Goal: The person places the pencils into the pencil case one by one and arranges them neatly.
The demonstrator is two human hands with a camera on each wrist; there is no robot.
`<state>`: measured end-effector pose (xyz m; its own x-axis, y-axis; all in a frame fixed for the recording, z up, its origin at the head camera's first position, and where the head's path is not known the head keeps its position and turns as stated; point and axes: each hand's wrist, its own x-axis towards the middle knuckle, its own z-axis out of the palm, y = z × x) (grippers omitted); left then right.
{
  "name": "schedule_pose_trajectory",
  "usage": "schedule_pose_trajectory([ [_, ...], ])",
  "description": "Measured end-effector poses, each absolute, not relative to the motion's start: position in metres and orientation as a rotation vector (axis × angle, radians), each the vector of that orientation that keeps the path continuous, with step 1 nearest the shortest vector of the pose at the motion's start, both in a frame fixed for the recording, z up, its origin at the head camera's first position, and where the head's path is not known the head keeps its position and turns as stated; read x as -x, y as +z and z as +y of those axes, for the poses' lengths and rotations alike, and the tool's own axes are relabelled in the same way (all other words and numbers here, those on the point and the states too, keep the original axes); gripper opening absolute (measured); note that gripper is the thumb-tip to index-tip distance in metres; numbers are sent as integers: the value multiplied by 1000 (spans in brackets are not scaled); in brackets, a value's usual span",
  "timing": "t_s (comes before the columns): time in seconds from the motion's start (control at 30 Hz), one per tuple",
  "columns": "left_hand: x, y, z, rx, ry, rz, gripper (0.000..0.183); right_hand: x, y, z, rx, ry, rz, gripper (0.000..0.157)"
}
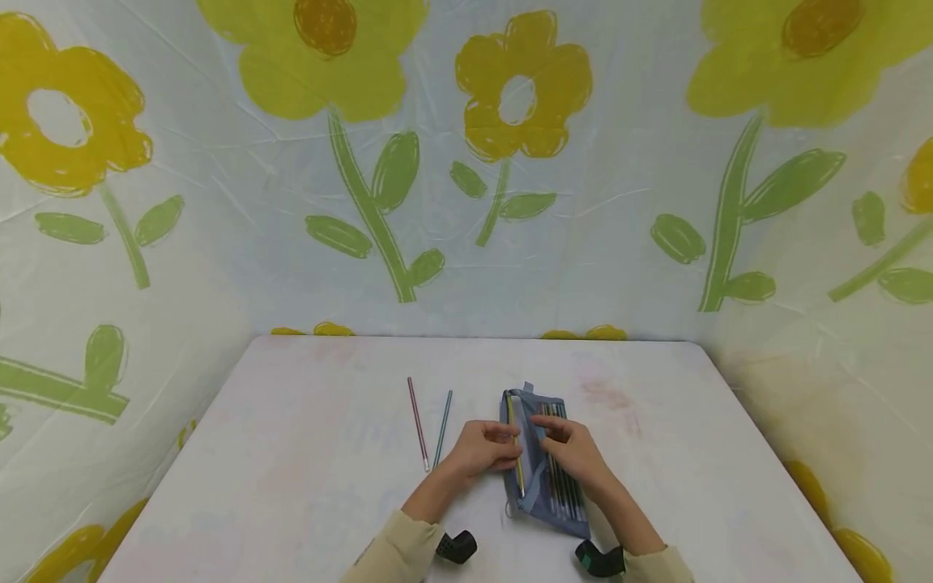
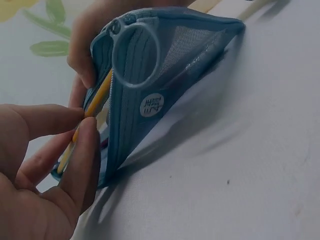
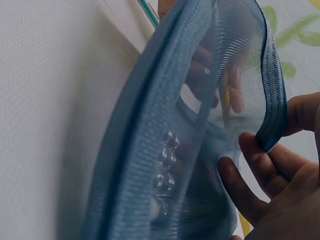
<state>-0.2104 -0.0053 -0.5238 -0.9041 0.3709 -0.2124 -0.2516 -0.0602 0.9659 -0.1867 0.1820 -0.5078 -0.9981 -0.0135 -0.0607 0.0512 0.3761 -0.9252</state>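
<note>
A blue mesh pencil case (image 1: 541, 512) lies unzipped on the white table, with several pencils (image 1: 564, 490) showing through its right side. My left hand (image 1: 484, 447) pinches a yellow pencil (image 2: 99, 95) between thumb and finger at the zipped opening; the pencil lies along the case's length, partly inside. My right hand (image 1: 576, 449) grips the zipper edge (image 3: 274, 117) of the case and holds that side up, away from the other. A round ring pull (image 2: 158, 56) hangs at one end of the zipper in the left wrist view.
Left of the case, a dark red pencil (image 1: 417, 421) and a teal pencil (image 1: 444, 423) lie on the table (image 1: 313, 453). Black wrist devices (image 1: 457, 547) show near both sleeves. A flower-printed sheet (image 1: 583, 267) hangs behind and beside the table.
</note>
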Motion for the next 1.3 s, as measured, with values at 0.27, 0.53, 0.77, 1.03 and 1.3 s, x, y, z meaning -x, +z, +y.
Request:
schedule_pose_trajectory([
  [0.27,210,-527,-6,-174,1962,1868,25,187,-508,181,-34,-1729,2582,40],
  [0.53,217,-516,-28,-252,1925,1932,26,193,-497,179,-3,-1730,2620,41],
  [0.77,219,-519,-68,-434,1761,2182,23,186,-497,181,-23,-1723,2597,41],
  [1.03,235,-513,-121,-434,1403,2867,17,186,-497,181,-56,-1742,2623,40],
  [1.3,255,-517,-151,-263,1538,2791,22,188,-498,180,-96,-1729,2616,40],
])
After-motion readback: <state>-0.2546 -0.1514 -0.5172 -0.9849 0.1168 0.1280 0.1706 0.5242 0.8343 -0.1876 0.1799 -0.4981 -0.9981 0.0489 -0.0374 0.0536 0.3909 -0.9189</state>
